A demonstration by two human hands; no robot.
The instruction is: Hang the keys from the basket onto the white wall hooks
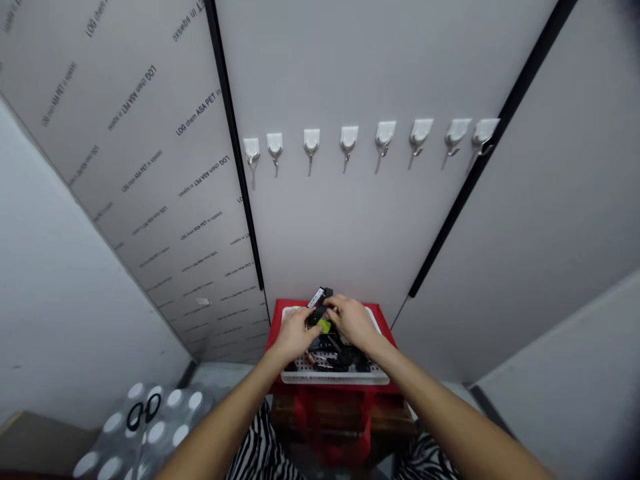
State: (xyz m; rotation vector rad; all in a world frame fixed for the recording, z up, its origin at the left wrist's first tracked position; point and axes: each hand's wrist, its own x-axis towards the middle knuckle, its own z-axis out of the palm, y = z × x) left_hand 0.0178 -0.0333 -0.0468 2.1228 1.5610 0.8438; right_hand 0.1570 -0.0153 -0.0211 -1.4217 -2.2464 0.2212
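Both my hands meet over a white perforated basket (pixel 335 378) that rests on a red stool (pixel 330 407). My left hand (pixel 296 331) and my right hand (pixel 351 318) are closed together on a small black item with a white label and a yellow-green part (pixel 321 301), held just above the basket. Several dark small items (pixel 336 357) lie in the basket below my hands. What exactly the held item is I cannot make out.
A row of white adhesive wall hooks (pixel 349 140) runs across the grey wall above the basket, all bare. Black vertical strips (pixel 235 147) divide the wall panels. A grey dotted bag (pixel 145 427) lies on the floor at lower left.
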